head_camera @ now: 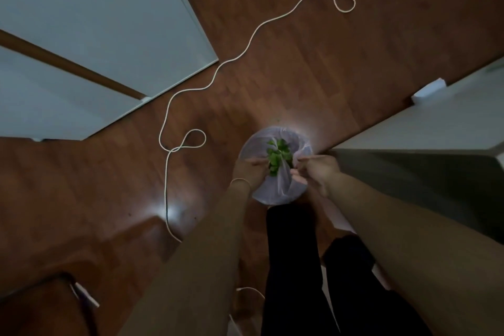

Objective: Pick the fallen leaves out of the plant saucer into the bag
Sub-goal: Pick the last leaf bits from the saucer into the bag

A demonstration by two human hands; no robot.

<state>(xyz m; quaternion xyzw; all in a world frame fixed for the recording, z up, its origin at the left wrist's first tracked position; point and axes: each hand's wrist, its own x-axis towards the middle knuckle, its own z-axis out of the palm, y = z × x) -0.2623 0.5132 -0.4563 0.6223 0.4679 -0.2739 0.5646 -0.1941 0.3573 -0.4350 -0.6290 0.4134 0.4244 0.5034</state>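
I see a dim room with a reddish-brown wooden floor (300,68), and a white cord (246,48) snaking across it in loops. Pale cabinet panels (95,16) fill the upper left, and a white counter (441,123) edge cuts in from the right. My two bare forearms reach down toward the middle of the view, above dark trouser legs (294,267). Between my hands hangs a thin, translucent bag (275,194), its mouth pulled wide open. My left hand (249,169), with a thin bangle (240,180) at the wrist, has its fingers pinching the bag's left rim. My right hand (316,169) has its fingers pinching the right rim, with a fold of plastic gathered between them. The green leaves (278,157) sit in a loose clump inside the bag, between my two hands. I cannot make out the plant saucer anywhere in this view.
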